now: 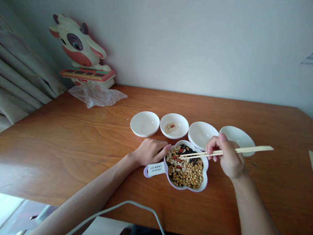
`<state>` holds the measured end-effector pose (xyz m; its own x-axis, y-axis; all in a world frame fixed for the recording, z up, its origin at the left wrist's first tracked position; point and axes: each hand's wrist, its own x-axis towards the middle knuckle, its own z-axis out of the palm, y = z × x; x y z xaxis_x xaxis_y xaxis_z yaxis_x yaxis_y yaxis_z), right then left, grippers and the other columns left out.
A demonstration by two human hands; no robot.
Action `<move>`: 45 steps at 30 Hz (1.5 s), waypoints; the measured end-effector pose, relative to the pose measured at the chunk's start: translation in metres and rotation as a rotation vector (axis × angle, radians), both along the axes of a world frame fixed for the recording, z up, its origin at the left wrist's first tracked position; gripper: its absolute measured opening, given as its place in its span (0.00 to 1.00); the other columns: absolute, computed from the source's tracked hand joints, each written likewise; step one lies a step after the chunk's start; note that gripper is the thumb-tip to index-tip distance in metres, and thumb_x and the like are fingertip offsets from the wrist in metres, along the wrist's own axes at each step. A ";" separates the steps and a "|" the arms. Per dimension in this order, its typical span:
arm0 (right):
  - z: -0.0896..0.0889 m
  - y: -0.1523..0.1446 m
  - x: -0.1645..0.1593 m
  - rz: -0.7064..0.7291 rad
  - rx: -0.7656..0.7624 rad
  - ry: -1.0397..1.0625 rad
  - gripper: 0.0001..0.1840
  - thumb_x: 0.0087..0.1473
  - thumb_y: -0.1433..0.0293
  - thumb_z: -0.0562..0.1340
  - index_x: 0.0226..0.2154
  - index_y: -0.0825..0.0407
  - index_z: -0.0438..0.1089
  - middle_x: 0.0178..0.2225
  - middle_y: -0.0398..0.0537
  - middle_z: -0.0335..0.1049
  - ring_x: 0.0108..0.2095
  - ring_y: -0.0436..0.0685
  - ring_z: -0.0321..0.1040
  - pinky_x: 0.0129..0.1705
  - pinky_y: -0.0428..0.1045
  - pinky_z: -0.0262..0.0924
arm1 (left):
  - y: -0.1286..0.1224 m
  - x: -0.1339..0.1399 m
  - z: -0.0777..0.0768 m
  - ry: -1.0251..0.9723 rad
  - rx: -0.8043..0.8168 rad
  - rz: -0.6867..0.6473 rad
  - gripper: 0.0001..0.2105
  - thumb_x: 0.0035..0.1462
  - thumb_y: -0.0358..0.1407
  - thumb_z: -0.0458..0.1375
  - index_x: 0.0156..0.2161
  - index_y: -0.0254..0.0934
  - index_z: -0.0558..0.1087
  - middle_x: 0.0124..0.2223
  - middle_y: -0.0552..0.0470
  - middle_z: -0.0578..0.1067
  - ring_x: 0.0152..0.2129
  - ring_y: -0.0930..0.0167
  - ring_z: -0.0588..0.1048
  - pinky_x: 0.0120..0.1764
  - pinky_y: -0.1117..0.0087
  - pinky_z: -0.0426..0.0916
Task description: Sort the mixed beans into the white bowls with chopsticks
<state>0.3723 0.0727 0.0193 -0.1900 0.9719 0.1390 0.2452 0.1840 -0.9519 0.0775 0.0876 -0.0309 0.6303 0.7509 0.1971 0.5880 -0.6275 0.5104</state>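
Note:
My right hand [228,156] is closed around a pair of wooden chopsticks [255,148], held nearly level. Their tips are among the peanuts [175,162] in a purple-rimmed, flower-shaped bowl [205,175]. Yellow soybeans [192,175] fill its near right part, and dark seeds or beans [194,161] show behind them. A few red-skinned peanuts lie among the pale ones. With curled fingers, my left hand [152,151] grips the bowl's left rim, beside the handle with a white label [156,169]. Some fingertips are hidden.
Behind the bowl stand white bowls in a row: one at left [144,124], one holding peanut pieces [174,126], one near the chopsticks [202,134] and one behind my right hand [238,135]. A cow toy keyboard [87,74] and plastic bag [100,95] are at back left. A cable [129,201] crosses in front.

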 end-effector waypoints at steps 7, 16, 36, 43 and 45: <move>-0.001 0.002 -0.002 -0.176 0.106 0.258 0.36 0.68 0.48 0.47 0.18 0.49 0.70 0.17 0.50 0.66 0.17 0.53 0.57 0.20 0.52 0.48 | 0.000 -0.001 0.000 0.012 -0.009 -0.001 0.22 0.75 0.42 0.42 0.30 0.37 0.66 0.28 0.52 0.74 0.23 0.73 0.67 0.31 0.69 0.58; -0.014 -0.001 -0.024 -0.471 0.304 0.322 0.34 0.68 0.49 0.46 0.21 0.48 0.70 0.19 0.49 0.66 0.19 0.55 0.63 0.21 0.52 0.52 | 0.000 -0.001 0.000 0.005 -0.011 -0.012 0.21 0.75 0.41 0.42 0.31 0.37 0.65 0.29 0.52 0.75 0.24 0.73 0.68 0.31 0.68 0.58; -0.021 -0.001 -0.041 -0.476 0.228 0.279 0.36 0.67 0.45 0.48 0.22 0.52 0.72 0.17 0.47 0.70 0.17 0.51 0.63 0.19 0.49 0.50 | 0.001 -0.002 -0.003 0.002 0.008 -0.034 0.21 0.75 0.41 0.42 0.31 0.37 0.65 0.28 0.52 0.74 0.23 0.73 0.67 0.31 0.69 0.58; -0.019 -0.001 -0.038 -0.455 0.215 0.324 0.36 0.67 0.47 0.47 0.21 0.52 0.72 0.17 0.47 0.69 0.17 0.51 0.63 0.19 0.48 0.49 | 0.001 -0.002 -0.003 0.000 0.004 -0.032 0.21 0.76 0.42 0.42 0.31 0.37 0.64 0.28 0.53 0.74 0.24 0.73 0.67 0.32 0.69 0.58; -0.016 -0.001 -0.036 -0.418 0.201 0.375 0.36 0.67 0.47 0.47 0.21 0.52 0.71 0.17 0.47 0.69 0.17 0.51 0.63 0.19 0.48 0.49 | 0.001 -0.002 -0.003 -0.002 0.003 -0.027 0.20 0.76 0.42 0.42 0.31 0.37 0.64 0.29 0.53 0.74 0.24 0.74 0.67 0.31 0.69 0.58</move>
